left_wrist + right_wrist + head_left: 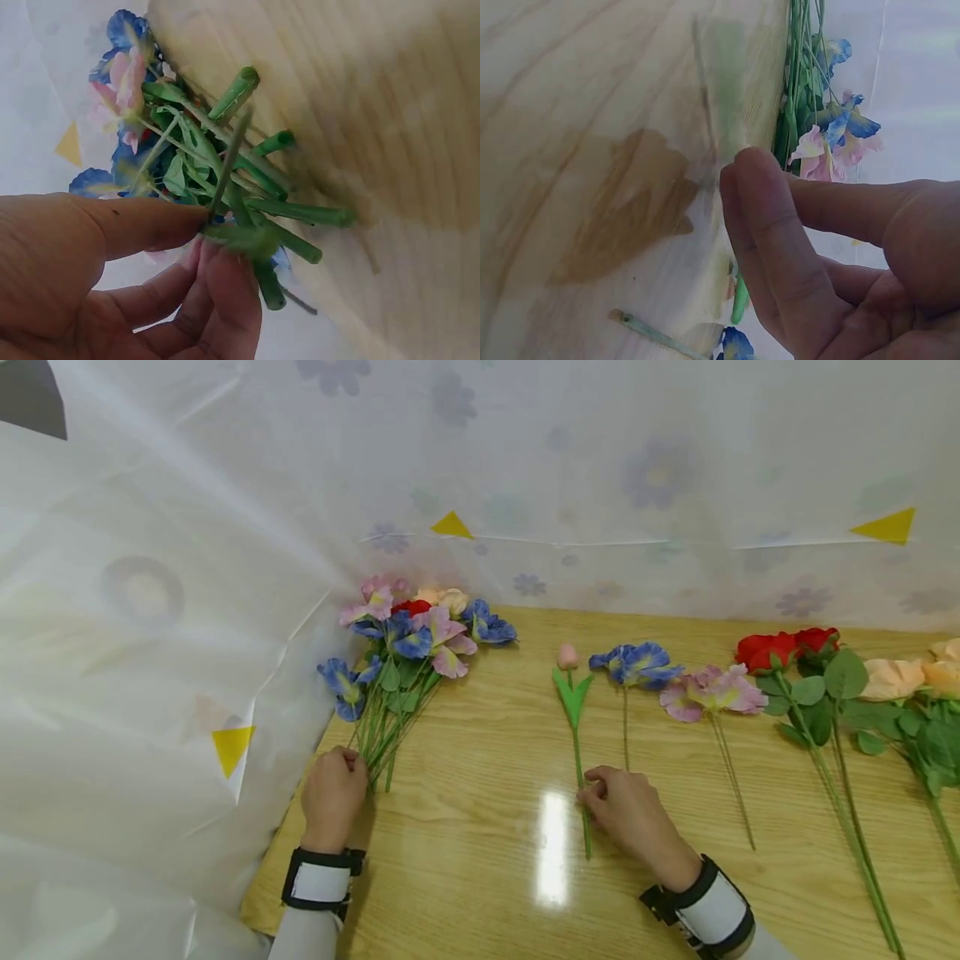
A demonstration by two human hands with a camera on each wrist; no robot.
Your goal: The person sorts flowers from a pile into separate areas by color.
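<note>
At the left of the head view, my left hand (334,797) pinches stems at the lower end of a mixed bunch of artificial flowers (411,647), blue, pink, red and peach. Its cut green stem ends (300,214) fan out past the thumb in the left wrist view. Near the middle, my right hand (628,814) pinches the stem of a pink tulip (567,657) with two green leaves. That stem (726,82) is blurred in the right wrist view. Just right of the tulip lies a blue flower (636,665), its lower stem hidden behind my right hand.
To the right lie a pink-purple flower (716,690), red roses (767,652) with long stems, and peach flowers (892,679) cut off by the frame. White flowered sheeting (525,468) hangs behind and left of the wooden table (480,735), with yellow tape pieces (453,525) on it.
</note>
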